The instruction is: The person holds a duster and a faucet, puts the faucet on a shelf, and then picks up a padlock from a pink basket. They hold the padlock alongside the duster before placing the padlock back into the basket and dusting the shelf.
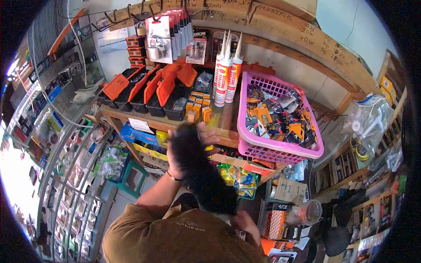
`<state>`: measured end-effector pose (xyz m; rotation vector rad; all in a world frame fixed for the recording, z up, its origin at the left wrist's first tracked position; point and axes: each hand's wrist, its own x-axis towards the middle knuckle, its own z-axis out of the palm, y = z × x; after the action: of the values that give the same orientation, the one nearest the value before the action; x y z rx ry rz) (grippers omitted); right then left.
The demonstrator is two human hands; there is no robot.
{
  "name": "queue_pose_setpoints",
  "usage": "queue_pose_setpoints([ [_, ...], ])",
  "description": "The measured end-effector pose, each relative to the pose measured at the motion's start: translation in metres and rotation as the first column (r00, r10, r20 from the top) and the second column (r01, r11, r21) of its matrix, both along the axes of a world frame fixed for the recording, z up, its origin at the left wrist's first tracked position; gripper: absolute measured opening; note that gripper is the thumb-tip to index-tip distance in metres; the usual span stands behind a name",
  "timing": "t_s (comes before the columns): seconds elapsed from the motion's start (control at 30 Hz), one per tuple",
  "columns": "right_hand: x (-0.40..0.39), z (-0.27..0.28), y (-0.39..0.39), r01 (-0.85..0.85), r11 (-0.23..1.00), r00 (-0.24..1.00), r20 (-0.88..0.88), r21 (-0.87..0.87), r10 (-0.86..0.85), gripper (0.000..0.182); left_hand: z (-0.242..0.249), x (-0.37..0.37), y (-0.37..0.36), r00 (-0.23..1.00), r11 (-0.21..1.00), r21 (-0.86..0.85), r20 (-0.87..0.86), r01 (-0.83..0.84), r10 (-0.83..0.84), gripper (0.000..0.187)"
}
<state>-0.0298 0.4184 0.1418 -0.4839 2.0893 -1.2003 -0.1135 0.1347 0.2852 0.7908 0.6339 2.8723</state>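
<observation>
A long black fluffy duster (199,168) slants across the middle of the view, in front of a wooden shelf. Behind its upper end is my left hand (174,155), palm against or close to the fluff, with spread fingers showing on the right side. A thin dark band circles that wrist. Lower right, my right hand (243,221) is closed at the duster's lower end, its fingers partly hidden. Above the left hand, small orange-and-white boxes (198,105) stand on the shelf beside black cases with orange lids (164,87).
A pink basket (280,147) of packaged parts sits on the shelf's right, beside white-and-red sealant tubes (223,79). Wire racks (66,188) line the left. Lower right are a clear jar (309,212) and boxes. Hooks (153,13) hang overhead; a green stool (133,179) stands below.
</observation>
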Motion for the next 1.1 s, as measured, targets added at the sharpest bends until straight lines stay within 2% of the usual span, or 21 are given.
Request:
queue_pose_setpoints([
  [0.07,0.001,0.002,-0.004,0.08,0.997,0.997,0.022,0.006,-0.08,0.024,0.011,0.007,0.004,0.941,0.979,0.171,0.334,-0.11,0.047,0.072],
  [0.13,0.008,-0.007,-0.007,0.182,0.983,0.982,0.049,-0.002,-0.182,0.025,0.013,0.004,0.007,0.976,0.994,0.091,0.214,-0.064,0.043,0.071],
  [0.2,0.009,-0.018,-0.008,-0.015,0.989,0.904,-0.424,-0.149,-0.05,0.027,-0.015,-0.015,-0.001,0.992,0.998,-0.041,0.111,-0.051,0.056,0.071],
  [0.23,0.008,-0.014,-0.007,-0.007,0.989,0.903,-0.425,-0.15,-0.058,0.027,-0.027,-0.024,-0.006,0.994,0.991,0.093,0.043,0.101,-0.105,0.071],
  [0.3,0.005,0.005,-0.006,0.272,0.961,0.95,0.17,-0.05,-0.26,0.026,0.0,-0.007,0.003,0.982,0.992,0.124,0.189,-0.011,-0.013,0.07],
  [0.37,0.007,-0.02,-0.007,0.152,0.988,0.988,0.013,-0.039,-0.151,0.026,0.016,0.001,0.012,0.943,0.981,0.142,0.324,-0.133,0.081,0.068],
  [0.4,0.007,-0.028,-0.008,0.036,0.999,0.988,-0.146,-0.017,-0.038,0.026,0.009,-0.001,0.007,0.985,0.991,0.132,0.174,-0.029,0.006,0.069],
  [0.47,0.007,-0.004,-0.006,0.026,0.999,0.988,-0.153,-0.043,-0.032,0.025,-0.021,-0.021,-0.002,0.993,0.998,-0.05,0.114,-0.027,0.033,0.069],
  [0.53,0.005,0.009,-0.009,0.011,0.998,0.987,-0.16,-0.061,-0.02,0.025,-0.017,-0.019,-0.001,0.999,1.0,-0.016,0.051,0.012,-0.011,0.069],
  [0.6,0.006,-0.004,-0.01,0.352,0.934,0.91,0.255,-0.06,-0.327,0.024,0.016,-0.001,0.01,0.937,0.985,0.108,0.337,-0.132,0.089,0.069],
  [0.63,0.009,-0.011,-0.011,0.353,0.934,0.909,0.256,-0.057,-0.328,0.024,0.021,0.001,0.013,0.936,0.986,0.073,0.334,-0.148,0.116,0.065],
  [0.67,0.013,-0.018,-0.011,0.231,0.95,0.949,-0.166,-0.211,-0.267,0.025,0.016,-0.001,0.009,0.981,0.997,0.041,0.188,-0.062,0.054,0.065],
  [0.7,0.015,-0.017,-0.015,0.054,0.953,0.794,-0.565,-0.298,-0.222,0.026,0.004,-0.008,0.007,0.988,0.997,-0.04,0.138,-0.064,0.069,0.065],
  [0.73,0.014,-0.01,-0.015,0.057,0.953,0.79,-0.57,-0.299,-0.226,0.026,-0.009,-0.017,0.004,0.993,0.99,-0.12,0.082,-0.07,0.08,0.065],
  [0.8,0.012,0.023,-0.018,0.244,0.967,0.969,0.054,-0.077,-0.241,0.027,-0.009,-0.018,0.001,0.999,0.999,-0.028,0.033,0.016,-0.015,0.065],
  [0.87,0.012,0.016,-0.018,0.248,0.968,0.969,0.022,-0.046,-0.247,0.027,0.01,-0.002,0.004,0.938,0.991,0.076,0.337,-0.11,0.078,0.07],
  [0.93,0.018,0.016,-0.019,0.254,0.967,0.967,-0.006,-0.017,-0.254,0.027,0.009,0.0,0.005,0.992,0.991,0.132,0.122,0.02,-0.036,0.071],
  [1.0,0.026,0.025,-0.023,0.138,0.974,0.915,-0.353,-0.177,-0.194,0.023,-0.017,-0.021,-0.005,0.996,0.997,0.001,0.033,0.079,-0.079,0.063],
  [1.03,0.023,0.027,-0.025,0.137,0.974,0.914,-0.356,-0.179,-0.195,0.023,-0.023,-0.018,-0.008,0.991,0.97,-0.226,0.075,-0.091,0.111,0.065],
  [1.07,0.018,0.031,-0.027,0.257,0.959,0.964,-0.037,-0.124,-0.263,0.021,0.003,-0.001,-0.004,0.998,0.998,-0.044,0.046,0.033,-0.031,0.069],
  [1.1,0.015,0.033,-0.028,0.348,0.937,0.902,0.282,-0.029,-0.326,0.02,0.012,0.004,-0.002,0.984,1.0,0.011,0.178,-0.02,0.018,0.071],
])
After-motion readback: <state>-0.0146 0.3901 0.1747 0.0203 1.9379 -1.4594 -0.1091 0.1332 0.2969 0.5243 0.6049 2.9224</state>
